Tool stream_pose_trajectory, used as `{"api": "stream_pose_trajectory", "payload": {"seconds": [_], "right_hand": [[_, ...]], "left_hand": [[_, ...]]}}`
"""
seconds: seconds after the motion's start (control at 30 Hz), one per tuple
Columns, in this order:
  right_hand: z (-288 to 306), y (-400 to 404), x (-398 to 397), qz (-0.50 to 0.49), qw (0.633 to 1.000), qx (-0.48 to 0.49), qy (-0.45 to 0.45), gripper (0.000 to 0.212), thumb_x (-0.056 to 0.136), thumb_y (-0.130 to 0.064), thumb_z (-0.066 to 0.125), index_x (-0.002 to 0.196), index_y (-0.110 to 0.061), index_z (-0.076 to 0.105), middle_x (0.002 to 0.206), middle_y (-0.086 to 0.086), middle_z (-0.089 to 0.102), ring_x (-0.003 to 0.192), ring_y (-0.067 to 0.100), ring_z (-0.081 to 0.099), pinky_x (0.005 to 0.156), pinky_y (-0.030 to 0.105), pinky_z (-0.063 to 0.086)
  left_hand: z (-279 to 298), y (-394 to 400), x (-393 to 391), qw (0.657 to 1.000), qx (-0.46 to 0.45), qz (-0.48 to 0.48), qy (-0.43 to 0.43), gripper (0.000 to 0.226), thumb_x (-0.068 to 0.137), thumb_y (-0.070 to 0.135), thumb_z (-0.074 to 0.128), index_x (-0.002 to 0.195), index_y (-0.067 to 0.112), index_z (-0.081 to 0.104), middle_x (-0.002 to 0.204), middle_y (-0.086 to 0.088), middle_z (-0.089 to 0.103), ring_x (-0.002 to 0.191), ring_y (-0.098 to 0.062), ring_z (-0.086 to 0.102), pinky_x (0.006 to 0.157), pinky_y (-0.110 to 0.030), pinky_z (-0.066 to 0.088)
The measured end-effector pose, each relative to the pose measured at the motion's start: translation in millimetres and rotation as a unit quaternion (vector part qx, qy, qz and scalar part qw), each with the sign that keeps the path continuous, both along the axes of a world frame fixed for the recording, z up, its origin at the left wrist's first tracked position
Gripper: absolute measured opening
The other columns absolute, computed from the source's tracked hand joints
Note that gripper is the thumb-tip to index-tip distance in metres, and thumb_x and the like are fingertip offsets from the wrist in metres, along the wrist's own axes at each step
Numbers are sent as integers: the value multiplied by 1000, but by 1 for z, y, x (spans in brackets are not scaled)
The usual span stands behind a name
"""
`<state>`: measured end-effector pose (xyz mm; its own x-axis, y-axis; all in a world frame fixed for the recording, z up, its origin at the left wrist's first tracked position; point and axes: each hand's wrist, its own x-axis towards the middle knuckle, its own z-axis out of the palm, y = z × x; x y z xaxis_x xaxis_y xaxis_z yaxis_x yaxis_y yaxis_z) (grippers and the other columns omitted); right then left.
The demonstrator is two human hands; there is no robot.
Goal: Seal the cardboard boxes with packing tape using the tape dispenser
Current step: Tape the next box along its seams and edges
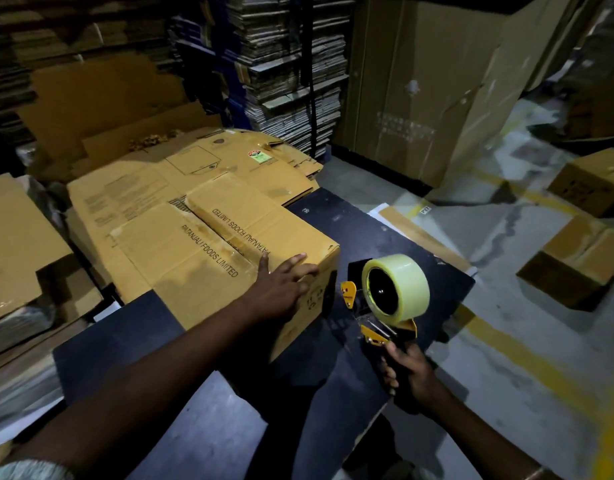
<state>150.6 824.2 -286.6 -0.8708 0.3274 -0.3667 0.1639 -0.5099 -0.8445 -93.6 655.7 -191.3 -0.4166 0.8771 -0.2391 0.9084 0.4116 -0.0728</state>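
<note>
Dark table [201, 427]: tape dispenser [388, 299] upright, roll up, handle toward person.

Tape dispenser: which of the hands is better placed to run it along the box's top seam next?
Right. The right hand already grips the tape dispenser by its handle, beside the cardboard box. The left hand lies flat on the box's near corner, likely steadying it.

Pale, perhaps teal sleeve [28, 471].
</note>
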Motion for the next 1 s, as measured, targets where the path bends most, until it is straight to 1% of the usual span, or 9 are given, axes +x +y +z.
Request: {"api": "stream_pose_trajectory", "payload": {"seconds": [0.2,0.27,0.33,0.4,0.47,0.57,0.67,0.83,1.0], "right_hand": [[11,8,-3,-14,999,-24,26,68,44,-58,95,68,-7,56,51,9,38,33,16,35,34,21,31],[15,10,-5,-12,999,-35,33,64,45,-56,95,65,-8,58,51,9,37,33,16,35,34,21,31],[21,11,-8,-12,998,-48,38,71,46,-54,96,70,-3,53,52,9,36,33,16,34,33,22,31],[28,11,-12,-9,998,-50,39,78,46,-55,96,78,-2,48,52,10,36,35,15,34,33,23,31],[35,12,-16,-10,998,-49,45,82,45,-55,95,83,-3,46,53,10,36,36,15,33,34,23,32],[47,14,-27,2,998,-42,57,83,45,-56,95,85,-3,45,54,10,35,37,16,34,36,23,33],[58,16,-40,22,997,-29,67,81,48,-57,94,84,-2,46,55,10,35,38,17,34,37,25,34],[75,16,-66,67,994,-16,89,75,52,-59,91,77,-1,50,55,9,36,39,16,34,38,24,33],[90,19,-103,117,986,-61,104,73,52,-60,89,79,-3,53,53,9,37,38,17,35,39,25,32]], "left_hand": [[2,4,5,1000,11,24,0,28,95,26,59,123,25,57,162,2,-28,150,-27,-22,109,-76,-3],[1,4,5,999,27,36,-11,38,93,22,61,128,33,54,158,3,-37,150,-24,-24,109,-74,-6],[-1,4,5,997,53,55,-20,72,93,19,61,146,54,28,158,2,-37,146,-18,-24,110,-73,-5],[0,5,6,995,72,65,-12,91,95,21,59,148,60,-4,160,1,-34,149,-17,-16,112,-71,-1],[0,3,6,993,84,87,-4,90,97,28,55,151,52,-13,161,0,-31,152,-22,-10,115,-66,-1],[-7,-1,14,977,130,166,41,96,95,50,54,157,21,-14,158,-2,-31,153,-22,-13,116,-48,-11],[-17,-1,27,959,150,234,64,109,93,60,51,152,0,-18,158,-17,-28,150,-29,-19,116,-44,-17],[-13,5,36,926,144,346,47,96,100,58,37,153,-6,-12,161,-29,-11,151,-39,-9,119,-48,-9],[-7,4,35,932,124,340,20,88,100,42,43,155,-1,-10,164,-23,-7,153,-35,-2,122,-45,7]]}}
